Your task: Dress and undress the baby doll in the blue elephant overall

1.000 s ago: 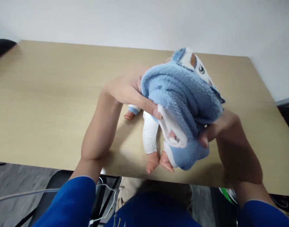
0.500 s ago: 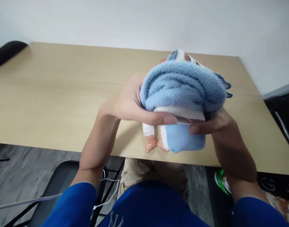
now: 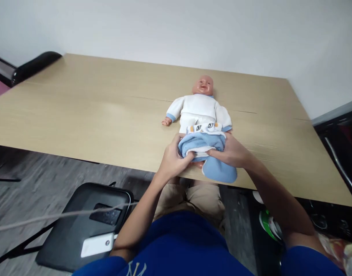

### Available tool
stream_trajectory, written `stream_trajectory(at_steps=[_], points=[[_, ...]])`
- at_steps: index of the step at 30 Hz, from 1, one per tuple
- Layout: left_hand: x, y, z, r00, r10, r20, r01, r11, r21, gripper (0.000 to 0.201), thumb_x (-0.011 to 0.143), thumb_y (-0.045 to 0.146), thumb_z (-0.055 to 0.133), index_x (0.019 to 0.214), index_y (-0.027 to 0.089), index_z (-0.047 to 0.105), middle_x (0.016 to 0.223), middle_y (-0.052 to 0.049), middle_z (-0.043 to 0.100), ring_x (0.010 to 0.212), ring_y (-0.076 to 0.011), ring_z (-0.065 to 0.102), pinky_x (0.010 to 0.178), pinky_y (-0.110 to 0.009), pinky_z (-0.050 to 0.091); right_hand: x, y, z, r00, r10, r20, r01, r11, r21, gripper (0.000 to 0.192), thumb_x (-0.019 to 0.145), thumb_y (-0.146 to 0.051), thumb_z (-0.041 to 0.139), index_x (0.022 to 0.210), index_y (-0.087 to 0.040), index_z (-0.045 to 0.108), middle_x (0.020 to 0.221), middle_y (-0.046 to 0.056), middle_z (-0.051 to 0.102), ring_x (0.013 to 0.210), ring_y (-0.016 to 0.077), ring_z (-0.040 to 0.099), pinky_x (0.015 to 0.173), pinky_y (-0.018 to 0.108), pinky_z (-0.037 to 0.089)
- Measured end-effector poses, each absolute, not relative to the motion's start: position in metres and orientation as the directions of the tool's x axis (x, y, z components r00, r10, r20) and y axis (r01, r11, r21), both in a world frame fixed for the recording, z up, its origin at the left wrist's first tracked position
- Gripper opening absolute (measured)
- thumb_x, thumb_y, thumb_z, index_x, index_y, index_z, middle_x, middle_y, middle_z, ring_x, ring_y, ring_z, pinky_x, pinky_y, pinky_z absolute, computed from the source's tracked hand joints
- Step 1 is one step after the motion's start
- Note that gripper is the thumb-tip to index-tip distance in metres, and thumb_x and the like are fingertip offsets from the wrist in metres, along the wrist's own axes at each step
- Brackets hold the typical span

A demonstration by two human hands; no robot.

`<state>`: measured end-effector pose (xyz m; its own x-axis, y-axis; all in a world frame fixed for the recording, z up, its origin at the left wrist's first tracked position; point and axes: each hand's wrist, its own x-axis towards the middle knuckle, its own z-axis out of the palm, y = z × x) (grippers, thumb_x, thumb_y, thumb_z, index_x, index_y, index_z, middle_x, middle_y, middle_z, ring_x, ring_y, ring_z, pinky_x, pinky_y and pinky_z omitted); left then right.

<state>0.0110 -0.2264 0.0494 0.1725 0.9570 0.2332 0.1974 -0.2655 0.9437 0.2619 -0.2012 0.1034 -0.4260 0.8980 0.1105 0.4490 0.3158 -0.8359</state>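
A baby doll [image 3: 201, 105] in a white top with blue cuffs lies on its back on the table, head toward the wall. Over its legs is a bunched, fuzzy blue baby garment [image 3: 203, 142] with a white edge and an animal face printed on it. My left hand [image 3: 174, 157] grips the garment's left side, thumb on the near edge. On the opposite side my right hand [image 3: 232, 151] holds it the same way, thumb at the opening. A smooth blue flap [image 3: 220, 171] hangs below my right hand. The doll's feet are mostly hidden.
The wooden table [image 3: 106, 115] reaches back to a white wall. At left, a black chair [image 3: 72, 226] holds a phone [image 3: 105, 214] and a white power bank [image 3: 97, 245] with a cable. A green-rimmed item [image 3: 269, 226] sits below the table at right.
Both hands have lowered the bunched garment from close to the camera down to the doll's legs. The doll's head and body, hidden before, now show.
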Motion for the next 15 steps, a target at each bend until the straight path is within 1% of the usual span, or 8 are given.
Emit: stream_trajectory(at_steps=[2, 4, 6, 9, 11, 15], points=[[0.004, -0.239, 0.043, 0.181, 0.967, 0.177, 0.248, -0.219, 0.944, 0.034, 0.091, 0.034, 0.074, 0.123, 0.024, 0.068, 0.112, -0.001, 0.083, 0.099, -0.0222, 0.077, 0.091, -0.035, 0.058, 0.259, -0.206, 0.096, -0.455, 0.888, 0.062, 0.506, 0.315, -0.803, 0.026, 0.089, -0.033, 0.083, 0.115, -0.029, 0.088, 0.116, 0.003, 0.094, 0.107, 0.0333, 0.088, 0.105, 0.051, 0.073], [-0.002, -0.246, 0.039, 0.179, 0.976, 0.122, 0.300, -0.172, 0.938, 0.032, 0.093, 0.038, 0.073, 0.122, 0.025, 0.067, 0.109, -0.001, 0.081, 0.097, -0.0226, 0.075, 0.090, -0.036, 0.055, 0.255, -0.207, 0.087, -0.423, 0.906, 0.024, 0.579, 0.291, -0.762, 0.018, 0.088, -0.035, 0.085, 0.104, -0.027, 0.085, 0.102, 0.004, 0.092, 0.092, 0.0312, 0.084, 0.090, 0.047, 0.071], [-0.005, -0.245, 0.033, 0.167, 0.983, 0.070, 0.347, -0.125, 0.930, 0.032, 0.094, 0.041, 0.072, 0.121, 0.026, 0.066, 0.108, -0.001, 0.081, 0.098, -0.0239, 0.075, 0.090, -0.037, 0.053, 0.251, -0.206, 0.074, -0.382, 0.924, 0.017, 0.629, 0.274, -0.728, 0.015, 0.089, -0.037, 0.085, 0.097, -0.025, 0.081, 0.096, 0.006, 0.089, 0.087, 0.0300, 0.082, 0.084, 0.044, 0.067], [-0.004, -0.237, 0.022, 0.140, 0.990, 0.007, 0.389, -0.062, 0.919, 0.030, 0.094, 0.043, 0.071, 0.119, 0.027, 0.066, 0.111, -0.002, 0.083, 0.103, -0.0264, 0.077, 0.092, -0.039, 0.051, 0.245, -0.199, 0.051, -0.325, 0.943, 0.066, 0.664, 0.278, -0.695, 0.013, 0.093, -0.037, 0.081, 0.097, -0.024, 0.078, 0.100, 0.009, 0.089, 0.093, 0.0321, 0.083, 0.087, 0.044, 0.065], [-0.001, -0.229, 0.014, 0.118, 0.993, -0.020, 0.384, -0.027, 0.923, 0.029, 0.094, 0.042, 0.072, 0.118, 0.026, 0.066, 0.112, -0.002, 0.083, 0.104, -0.0268, 0.077, 0.093, -0.039, 0.051, 0.244, -0.192, 0.036, -0.292, 0.949, 0.117, 0.675, 0.291, -0.678, 0.014, 0.094, -0.036, 0.080, 0.101, -0.024, 0.078, 0.106, 0.011, 0.089, 0.100, 0.0346, 0.085, 0.093, 0.046, 0.066], [0.003, -0.215, 0.003, 0.088, 0.996, -0.034, 0.351, 0.001, 0.936, 0.026, 0.094, 0.040, 0.073, 0.115, 0.026, 0.065, 0.107, -0.001, 0.082, 0.100, -0.0247, 0.076, 0.092, -0.037, 0.051, 0.245, -0.182, 0.018, -0.282, 0.940, 0.191, 0.655, 0.334, -0.678, 0.030, 0.092, -0.035, 0.083, 0.119, -0.022, 0.082, 0.122, 0.015, 0.090, 0.115, 0.0392, 0.085, 0.106, 0.053, 0.068]])
